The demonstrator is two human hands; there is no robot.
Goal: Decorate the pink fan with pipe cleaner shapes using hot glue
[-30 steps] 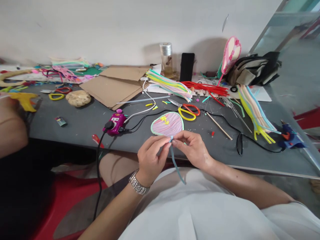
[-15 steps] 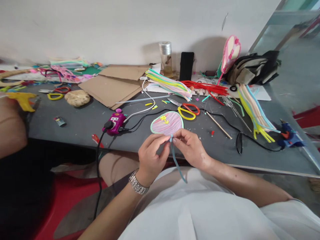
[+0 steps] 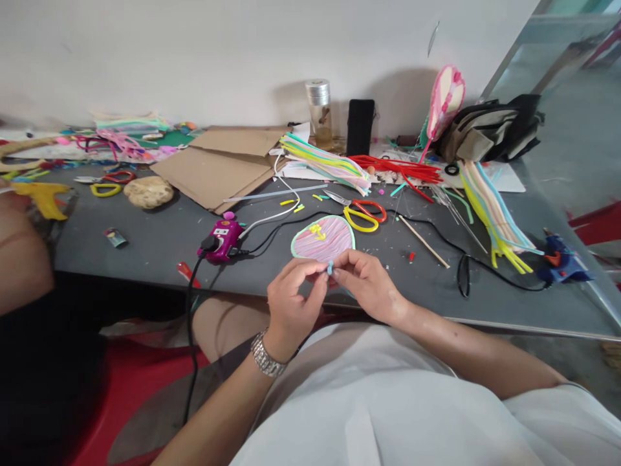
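My left hand (image 3: 290, 303) and my right hand (image 3: 367, 283) meet at the near edge of the grey table (image 3: 160, 243). Both pinch a light-blue pipe cleaner (image 3: 330, 266) whose tip shows between the fingertips; the rest of it is hidden behind my hands. Just beyond the fingers lies a pink oval fan face (image 3: 323, 238) with a green rim and a small yellow shape on it. My left wrist wears a metal watch (image 3: 264, 356).
Yellow-and-red scissors (image 3: 365, 215) lie behind the fan face. A purple power plug (image 3: 220, 239) with black cords sits left, a blue glue gun (image 3: 561, 261) right. Bundles of coloured pipe cleaners (image 3: 490, 210), cardboard (image 3: 220, 163), a jar (image 3: 320, 115) and a bag (image 3: 490, 133) crowd the back. Another person's arm (image 3: 22, 249) is at left.
The long tail of the blue pipe cleaner that hung below my hands is gone from view; only its tip now shows. My hands have lifted slightly toward the fan face.
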